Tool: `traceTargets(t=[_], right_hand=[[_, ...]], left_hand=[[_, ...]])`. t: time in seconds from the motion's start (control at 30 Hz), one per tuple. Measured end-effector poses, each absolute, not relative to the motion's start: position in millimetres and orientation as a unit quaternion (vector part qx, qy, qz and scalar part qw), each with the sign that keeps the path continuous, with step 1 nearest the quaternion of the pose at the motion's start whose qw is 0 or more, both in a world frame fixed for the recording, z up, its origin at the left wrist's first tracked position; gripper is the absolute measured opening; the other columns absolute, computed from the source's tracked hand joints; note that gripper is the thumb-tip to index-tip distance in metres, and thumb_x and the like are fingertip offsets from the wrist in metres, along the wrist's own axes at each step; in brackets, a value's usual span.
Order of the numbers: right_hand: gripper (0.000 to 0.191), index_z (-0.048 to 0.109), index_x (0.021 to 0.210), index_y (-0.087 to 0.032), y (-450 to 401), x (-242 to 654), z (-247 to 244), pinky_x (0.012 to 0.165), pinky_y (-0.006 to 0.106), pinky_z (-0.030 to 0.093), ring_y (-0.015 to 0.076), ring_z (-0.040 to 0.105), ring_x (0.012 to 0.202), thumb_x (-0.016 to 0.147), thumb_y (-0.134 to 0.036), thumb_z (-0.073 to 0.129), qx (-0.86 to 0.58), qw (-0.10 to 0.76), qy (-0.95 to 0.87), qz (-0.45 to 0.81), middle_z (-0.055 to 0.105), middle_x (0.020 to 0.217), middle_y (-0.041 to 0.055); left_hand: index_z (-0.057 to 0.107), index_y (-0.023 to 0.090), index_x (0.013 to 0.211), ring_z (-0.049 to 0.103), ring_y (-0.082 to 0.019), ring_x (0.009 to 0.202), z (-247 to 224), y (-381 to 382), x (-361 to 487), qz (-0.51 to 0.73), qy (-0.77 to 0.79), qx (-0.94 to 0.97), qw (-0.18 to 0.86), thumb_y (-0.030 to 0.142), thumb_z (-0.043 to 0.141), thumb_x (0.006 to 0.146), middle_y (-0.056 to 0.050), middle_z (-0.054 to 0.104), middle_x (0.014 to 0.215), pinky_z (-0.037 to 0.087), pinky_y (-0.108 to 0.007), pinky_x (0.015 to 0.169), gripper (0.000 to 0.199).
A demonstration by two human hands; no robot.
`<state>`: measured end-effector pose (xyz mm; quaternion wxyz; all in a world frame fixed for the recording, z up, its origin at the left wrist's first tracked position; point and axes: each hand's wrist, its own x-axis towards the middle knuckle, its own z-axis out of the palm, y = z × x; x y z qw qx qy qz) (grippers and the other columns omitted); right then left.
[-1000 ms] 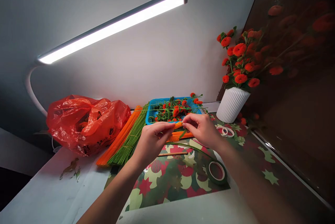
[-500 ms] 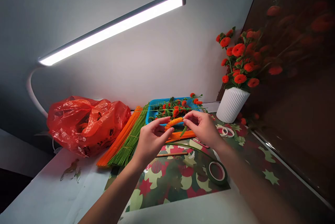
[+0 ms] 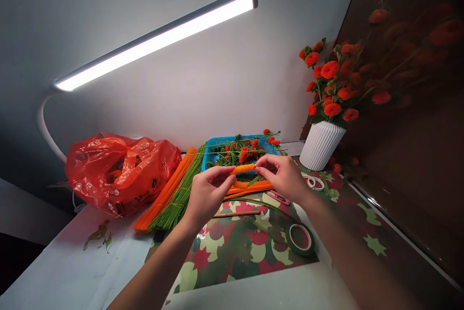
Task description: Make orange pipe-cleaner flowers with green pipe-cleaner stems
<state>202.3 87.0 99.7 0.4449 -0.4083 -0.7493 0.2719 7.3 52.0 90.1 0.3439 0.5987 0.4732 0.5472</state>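
Note:
Between my hands is a fuzzy orange pipe cleaner coil [image 3: 245,168], its lower part bending back below my left fingers. My left hand [image 3: 212,194] pinches its left side between thumb and fingers. My right hand [image 3: 284,177] has thumb and fingertips closed on the coil's right end. Just under the right fingertips a short green strip [image 3: 254,179] shows; what it joins to is hidden. Behind the hands, a blue basket [image 3: 213,146] holds small orange flowers with green stems. Loose orange pipe cleaners [image 3: 263,186] lie beneath the hands.
Orange pipe cleaners [image 3: 163,194] and a green bundle [image 3: 179,199] lie left, beside a red plastic bag [image 3: 119,170]. A thin stick [image 3: 237,214], pink-handled tool [image 3: 278,197], green tape roll [image 3: 300,239] and white rings [image 3: 313,183] rest on the mat. A white vase [image 3: 322,146] stands right.
The orange coil has turned to lie more level, and its lower bend now shows below my left fingers. My left hand has shifted slightly left and down. Both hands keep their pinch.

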Motion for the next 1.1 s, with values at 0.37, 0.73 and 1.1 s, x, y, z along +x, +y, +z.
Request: traceTargets(t=[0.37,0.73,1.1], right_hand=[[0.011,0.064,0.076,-0.018,85,206,104,0.052,0.022,0.04,0.0118,0.053,0.056,0.083,-0.018,0.056,-0.394,0.409,-0.789,0.235,0.063,0.065,-0.0006],[0.01,0.064,0.076,-0.019,86,205,102,0.052,0.023,0.042,0.0122,0.055,0.055,0.082,-0.02,0.057,-0.398,0.423,-0.775,0.249,0.062,0.063,-0.0006],[0.012,0.069,0.081,-0.016,79,180,91,0.065,0.028,0.053,0.0175,0.065,0.07,0.075,-0.027,0.068,-0.418,0.548,-0.624,0.368,0.071,0.077,0.0055]], left_hand=[[0.073,0.016,0.09,0.073,-0.022,0.071,87,52,6,0.511,0.479,0.644,0.308,0.026,0.069,0.077,-0.008,0.076,0.079,0.059,-0.029,0.062,0.018],[0.073,0.016,0.091,0.071,-0.02,0.07,85,51,7,0.514,0.466,0.645,0.321,0.027,0.069,0.077,-0.007,0.073,0.078,0.059,-0.028,0.063,0.018],[0.067,0.022,0.114,0.059,-0.009,0.061,90,49,11,0.548,0.472,0.639,0.263,0.02,0.062,0.081,-0.003,0.061,0.092,0.05,-0.018,0.049,0.034]])
